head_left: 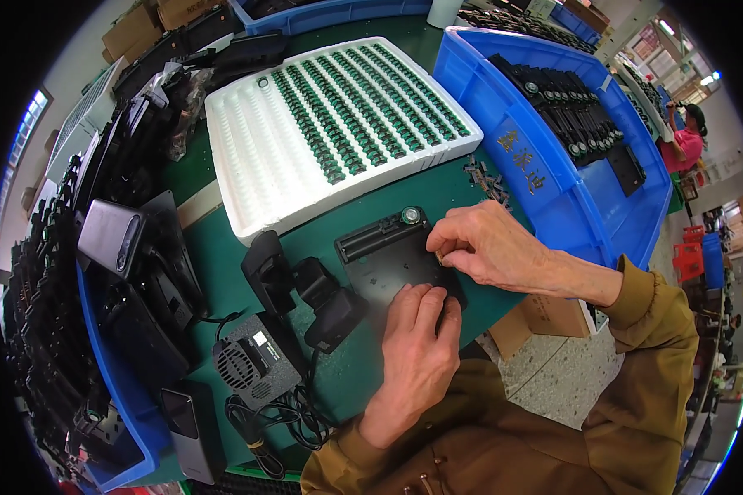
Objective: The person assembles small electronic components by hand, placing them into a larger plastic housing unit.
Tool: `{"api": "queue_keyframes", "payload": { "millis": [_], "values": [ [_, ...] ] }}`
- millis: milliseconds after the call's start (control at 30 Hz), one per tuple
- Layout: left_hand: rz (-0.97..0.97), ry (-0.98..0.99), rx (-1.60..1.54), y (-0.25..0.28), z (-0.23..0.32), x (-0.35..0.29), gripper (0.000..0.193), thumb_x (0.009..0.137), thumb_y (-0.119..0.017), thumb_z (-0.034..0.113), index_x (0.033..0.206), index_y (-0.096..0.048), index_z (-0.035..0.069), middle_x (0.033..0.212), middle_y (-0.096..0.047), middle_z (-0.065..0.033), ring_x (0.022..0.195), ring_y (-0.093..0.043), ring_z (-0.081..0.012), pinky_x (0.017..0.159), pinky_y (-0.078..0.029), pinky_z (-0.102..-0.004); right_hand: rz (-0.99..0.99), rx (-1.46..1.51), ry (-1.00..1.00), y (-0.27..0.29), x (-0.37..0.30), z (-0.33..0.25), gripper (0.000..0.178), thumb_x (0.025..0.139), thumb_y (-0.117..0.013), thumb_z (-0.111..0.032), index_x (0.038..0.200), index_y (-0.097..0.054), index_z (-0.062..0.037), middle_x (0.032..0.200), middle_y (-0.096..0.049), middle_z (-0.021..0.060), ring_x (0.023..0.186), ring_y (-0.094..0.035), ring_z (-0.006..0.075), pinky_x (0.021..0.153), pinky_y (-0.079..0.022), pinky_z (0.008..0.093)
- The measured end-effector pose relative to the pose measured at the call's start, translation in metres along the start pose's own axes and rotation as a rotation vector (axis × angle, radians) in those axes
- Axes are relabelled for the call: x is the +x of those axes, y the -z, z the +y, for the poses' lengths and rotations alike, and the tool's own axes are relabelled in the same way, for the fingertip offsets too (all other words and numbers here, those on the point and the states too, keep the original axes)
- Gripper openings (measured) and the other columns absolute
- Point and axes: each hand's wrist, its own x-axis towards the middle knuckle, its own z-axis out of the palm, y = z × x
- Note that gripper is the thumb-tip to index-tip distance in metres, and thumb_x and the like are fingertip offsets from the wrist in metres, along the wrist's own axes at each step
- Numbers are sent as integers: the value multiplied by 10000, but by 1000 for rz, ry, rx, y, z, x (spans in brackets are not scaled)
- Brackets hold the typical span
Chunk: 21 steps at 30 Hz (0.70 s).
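A flat black plastic panel point(380, 276) lies on the green table in front of me, with a raised long black part along its far edge. At the far right corner of that edge sits a round silver-rimmed piece point(410, 215). My left hand point(421, 338) rests on the panel's near side, fingers stretched out and lying flat. Over the panel's right edge, my right hand point(495, 252) is closed in a pinch; a tiny thing seems to show between thumb and fingertips, too small to name.
Beyond the panel stands a white foam tray point(256, 173) with rows of small green parts. A blue bin point(545, 177) of black assemblies is at right, beside loose small metal pieces point(487, 181). Left are black stands point(334, 305), a grilled grey box point(256, 363) and cables point(305, 412).
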Motion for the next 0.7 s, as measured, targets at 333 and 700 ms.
{"api": "queue_keyframes", "payload": {
  "millis": [333, 700],
  "values": [
    [14, -8, 3, -2, -1, -1, 279, 717, -714, 14, 990, -661, -10, 1063, -586, -130, 1031, -590, -331, 952, -495, -486, 11, -24, -9, -8, 1, -2, 165, 743, -693, 22, 908, -691, 24, 824, -657, 156, 705, -663, 301, 624, -508, 375],
    [12, -5, 2, -1, -1, -1, 290, 719, -707, 12, 1005, -660, -9, 1070, -589, -129, 1036, -591, -330, 950, -493, -480, -55, 45, -123, 3, 3, -11, 155, 743, -675, 30, 897, -677, 14, 798, -658, 131, 687, -665, 259, 608, -506, 352]
  ]
}}
